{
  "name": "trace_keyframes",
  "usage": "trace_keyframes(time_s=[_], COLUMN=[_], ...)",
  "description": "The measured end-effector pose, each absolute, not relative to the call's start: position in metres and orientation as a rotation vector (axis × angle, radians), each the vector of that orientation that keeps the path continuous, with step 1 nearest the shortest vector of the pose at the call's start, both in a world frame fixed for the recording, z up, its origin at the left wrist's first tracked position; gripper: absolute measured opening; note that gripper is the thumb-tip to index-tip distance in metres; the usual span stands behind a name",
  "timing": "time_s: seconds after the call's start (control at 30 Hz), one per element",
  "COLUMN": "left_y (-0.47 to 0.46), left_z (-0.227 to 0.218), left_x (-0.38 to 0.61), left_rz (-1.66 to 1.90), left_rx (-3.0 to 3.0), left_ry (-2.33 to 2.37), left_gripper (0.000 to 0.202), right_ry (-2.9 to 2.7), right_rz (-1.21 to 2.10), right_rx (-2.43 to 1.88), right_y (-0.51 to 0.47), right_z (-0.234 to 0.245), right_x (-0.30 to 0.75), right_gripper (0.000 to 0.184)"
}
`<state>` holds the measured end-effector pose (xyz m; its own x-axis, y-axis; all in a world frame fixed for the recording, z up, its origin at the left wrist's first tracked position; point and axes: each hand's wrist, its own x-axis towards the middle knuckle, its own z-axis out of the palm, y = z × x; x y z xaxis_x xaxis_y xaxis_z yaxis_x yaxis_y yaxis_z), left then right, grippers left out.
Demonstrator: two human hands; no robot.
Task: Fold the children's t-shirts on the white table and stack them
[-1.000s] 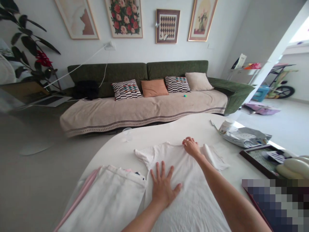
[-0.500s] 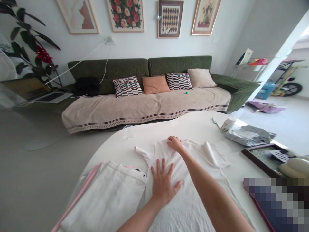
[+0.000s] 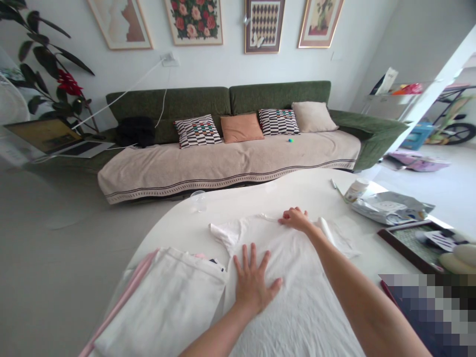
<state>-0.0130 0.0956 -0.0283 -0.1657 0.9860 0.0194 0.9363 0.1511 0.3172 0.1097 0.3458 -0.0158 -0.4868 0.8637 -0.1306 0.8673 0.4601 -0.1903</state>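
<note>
A white T-shirt (image 3: 297, 297) lies spread flat on the white table (image 3: 260, 198), collar towards the far edge. My left hand (image 3: 254, 280) presses flat on the shirt's left side, fingers spread. My right hand (image 3: 296, 218) rests at the collar, fingers curled down onto the fabric. Whether it pinches the cloth I cannot make out. Left of the shirt lies a folded white garment (image 3: 163, 307) on a pink one (image 3: 122, 297).
A clear glass (image 3: 198, 199) stands near the table's far edge. At the right are a white jar (image 3: 356, 189), a crumpled plastic bag (image 3: 390, 208) and a dark tray (image 3: 409, 243). Beyond the table stands a green sofa (image 3: 230, 148) with cushions.
My right hand slid along the collar, left and then back to the right. The left hand stayed flat on the shirt. The view shifted slightly.
</note>
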Motion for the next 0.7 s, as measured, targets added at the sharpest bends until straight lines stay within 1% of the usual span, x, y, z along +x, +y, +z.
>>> trace_keyframes(time_s=[0.17,0.4,0.47,0.63,0.7], left_y=[0.096,0.095,0.094,0.095,0.095], left_z=[-0.028,-0.025,-0.023,-0.020,-0.020], left_x=[-0.014,-0.013,-0.013,-0.012,-0.012], left_rz=[0.417,0.390,0.352,0.367,0.381], left_rx=[1.884,1.892,1.893,1.861,1.860], left_ry=[2.193,2.233,2.245,2.219,2.219], left_gripper=[0.071,0.070,0.070,0.071,0.071], right_ry=[2.634,2.629,2.619,2.635,2.664], right_rz=[-0.363,-0.416,-0.392,-0.292,-0.251], right_rx=[1.547,1.459,1.475,1.476,1.489], right_y=[0.356,0.363,0.363,0.362,0.361], right_z=[-0.010,-0.006,-0.006,-0.004,-0.003], right_x=[0.125,0.125,0.126,0.128,0.127], right_gripper=[0.017,0.019,0.020,0.012,0.013])
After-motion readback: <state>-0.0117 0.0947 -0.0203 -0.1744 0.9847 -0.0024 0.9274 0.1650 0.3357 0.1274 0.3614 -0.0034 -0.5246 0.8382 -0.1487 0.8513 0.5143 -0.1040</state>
